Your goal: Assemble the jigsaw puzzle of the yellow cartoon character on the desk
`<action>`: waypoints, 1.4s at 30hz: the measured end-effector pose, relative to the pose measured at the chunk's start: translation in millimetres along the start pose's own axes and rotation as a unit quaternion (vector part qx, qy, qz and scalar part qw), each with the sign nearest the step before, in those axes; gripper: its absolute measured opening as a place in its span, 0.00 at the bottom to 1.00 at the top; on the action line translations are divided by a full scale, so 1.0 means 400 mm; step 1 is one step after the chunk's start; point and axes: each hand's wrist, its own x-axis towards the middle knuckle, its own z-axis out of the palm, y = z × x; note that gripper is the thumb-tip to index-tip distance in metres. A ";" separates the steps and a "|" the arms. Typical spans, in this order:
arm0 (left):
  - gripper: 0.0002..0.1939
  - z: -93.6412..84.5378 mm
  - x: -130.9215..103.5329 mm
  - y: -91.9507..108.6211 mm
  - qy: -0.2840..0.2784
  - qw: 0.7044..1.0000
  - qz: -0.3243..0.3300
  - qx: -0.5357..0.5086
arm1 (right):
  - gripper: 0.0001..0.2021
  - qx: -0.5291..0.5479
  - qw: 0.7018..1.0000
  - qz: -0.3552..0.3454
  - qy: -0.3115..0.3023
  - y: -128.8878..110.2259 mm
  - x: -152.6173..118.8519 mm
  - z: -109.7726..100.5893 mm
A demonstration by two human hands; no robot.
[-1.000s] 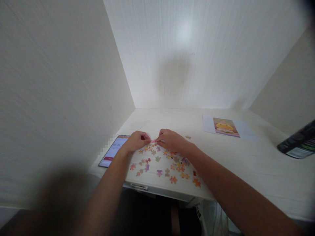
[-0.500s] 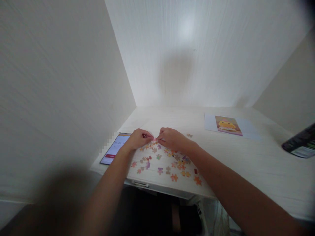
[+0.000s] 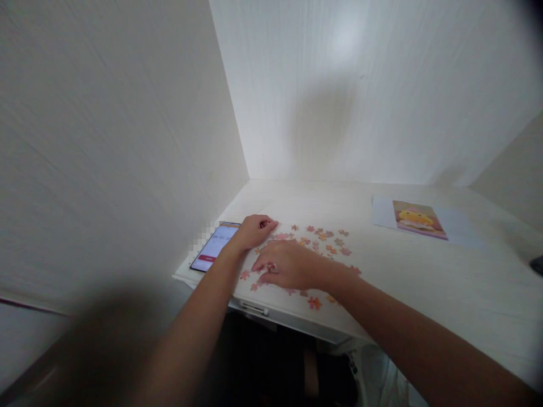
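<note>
Small pink, orange and yellow puzzle pieces (image 3: 316,246) lie scattered on a white desk (image 3: 292,198). My left hand (image 3: 255,230) rests at their far left edge, its fingers curled together; what they hold, if anything, is too small to name. Closer to the desk's front, my right hand (image 3: 286,264) reaches over the pieces from the right. Its thumb and forefinger are apart, with a small reddish piece (image 3: 270,267) showing between them. Whether the fingers touch that piece is unclear. My right hand and forearm hide some of the pieces.
A phone (image 3: 215,247) with a timer on its screen lies left of my left hand. At the back right is a sheet with a printed yellow figure (image 3: 419,219). A dark object (image 3: 537,265) shows at the right edge. White panels enclose the desk.
My right hand has moved away from my left and toward the desk's front, and its fingers have spread. More pieces show behind it. The view has shifted to the right.
</note>
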 end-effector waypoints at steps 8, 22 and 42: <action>0.23 0.003 0.000 0.001 0.024 1.000 0.008 0.008 | 0.13 0.025 0.999 0.006 -0.031 -0.029 0.018 0.040; 0.15 -0.006 -0.006 -0.003 -0.030 0.999 0.033 -0.007 | 0.11 0.105 0.972 0.138 0.161 0.111 -0.001 -0.011; 0.16 -0.004 -0.006 -0.010 -0.055 0.998 0.028 -0.004 | 0.10 0.003 0.967 0.182 0.179 0.239 0.004 -0.010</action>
